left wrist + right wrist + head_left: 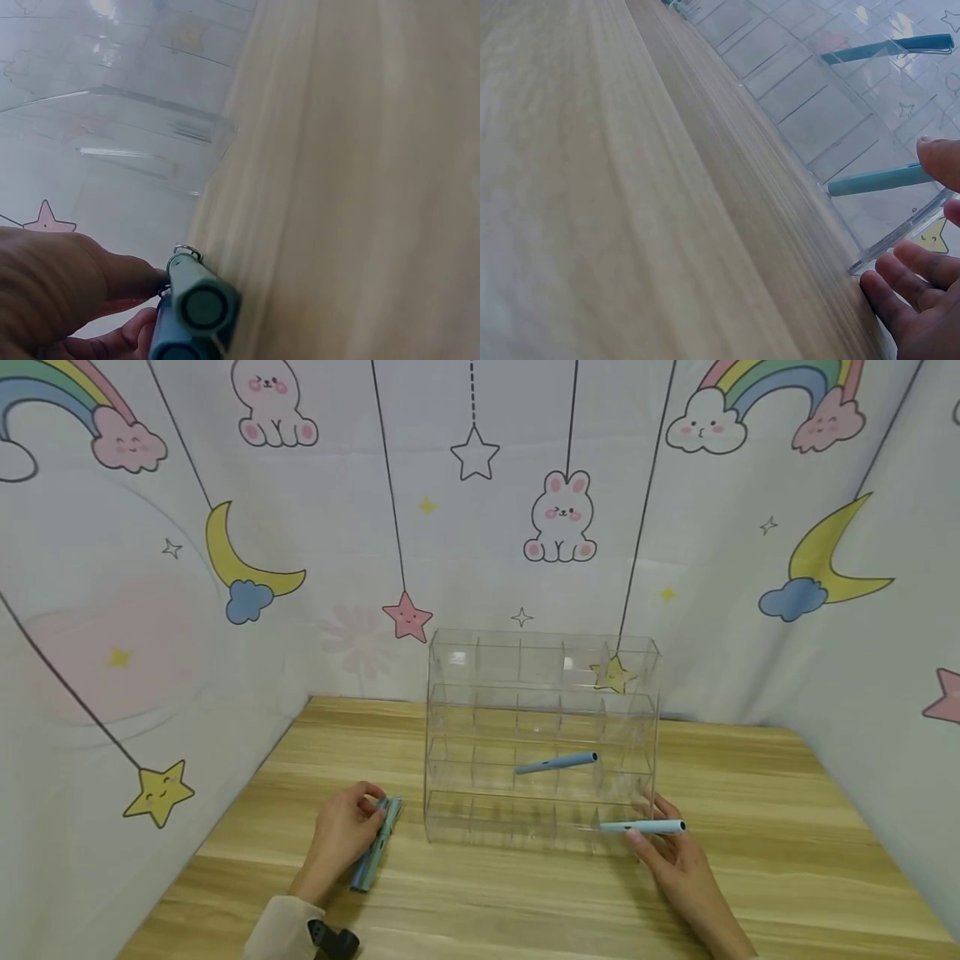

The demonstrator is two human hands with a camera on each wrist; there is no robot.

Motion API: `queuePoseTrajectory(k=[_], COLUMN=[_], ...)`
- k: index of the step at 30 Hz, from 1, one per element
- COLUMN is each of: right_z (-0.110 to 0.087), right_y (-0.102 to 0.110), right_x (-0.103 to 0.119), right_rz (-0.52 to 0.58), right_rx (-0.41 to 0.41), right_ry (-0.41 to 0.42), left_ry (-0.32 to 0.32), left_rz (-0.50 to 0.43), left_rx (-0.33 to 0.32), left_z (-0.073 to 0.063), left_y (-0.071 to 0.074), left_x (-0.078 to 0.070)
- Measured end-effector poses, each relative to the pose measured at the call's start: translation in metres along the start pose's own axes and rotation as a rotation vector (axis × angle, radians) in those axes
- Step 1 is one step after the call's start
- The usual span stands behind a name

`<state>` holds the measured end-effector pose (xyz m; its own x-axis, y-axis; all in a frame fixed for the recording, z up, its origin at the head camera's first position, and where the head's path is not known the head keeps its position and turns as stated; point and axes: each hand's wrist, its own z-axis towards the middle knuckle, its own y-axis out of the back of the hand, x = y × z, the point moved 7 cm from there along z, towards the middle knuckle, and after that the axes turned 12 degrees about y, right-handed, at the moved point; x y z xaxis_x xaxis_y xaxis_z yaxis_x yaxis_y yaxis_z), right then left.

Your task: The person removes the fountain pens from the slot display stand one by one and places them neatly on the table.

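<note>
A clear acrylic organizer (540,793) with tiers of small compartments stands upright on the table. My left hand (347,831) is left of it, with thumb and fingers pinching two capped pens side by side: a green pen (384,847) and a blue pen (362,870). The left wrist view shows the ends of the green pen (202,300) and the blue pen (176,337). At the organizer's lower right, my right hand (678,856) pinches a light blue pen (645,827), whose far end reaches the bottom tier. Another blue pen (557,763) lies across the tier above.
A wooden table (525,902) lies under everything. White cloth printed with rainbows, stars and rabbits hangs behind (360,485) and at both sides. A black device (333,939) is strapped at my left wrist, over a pale sleeve (281,931).
</note>
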<state>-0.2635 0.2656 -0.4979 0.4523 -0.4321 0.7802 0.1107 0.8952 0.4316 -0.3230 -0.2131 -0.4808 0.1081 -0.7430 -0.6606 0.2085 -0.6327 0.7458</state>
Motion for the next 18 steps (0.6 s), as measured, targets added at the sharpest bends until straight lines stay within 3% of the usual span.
queuePoseTrajectory(k=[9, 18], right_z=[0.0015, 0.0009], right_y=[0.0002, 0.0002], right_x=[0.0004, -0.0001], right_rz=[0.004, 0.002], right_rx=[0.003, 0.001], right_ry=[0.003, 0.003], left_ry=[-0.006, 0.021], left_rz=[-0.028, 0.015], left_rx=[-0.038, 0.051], left_z=[-0.0023, -0.0062], left_y=[0.0029, -0.0046], left_x=[-0.0035, -0.0061])
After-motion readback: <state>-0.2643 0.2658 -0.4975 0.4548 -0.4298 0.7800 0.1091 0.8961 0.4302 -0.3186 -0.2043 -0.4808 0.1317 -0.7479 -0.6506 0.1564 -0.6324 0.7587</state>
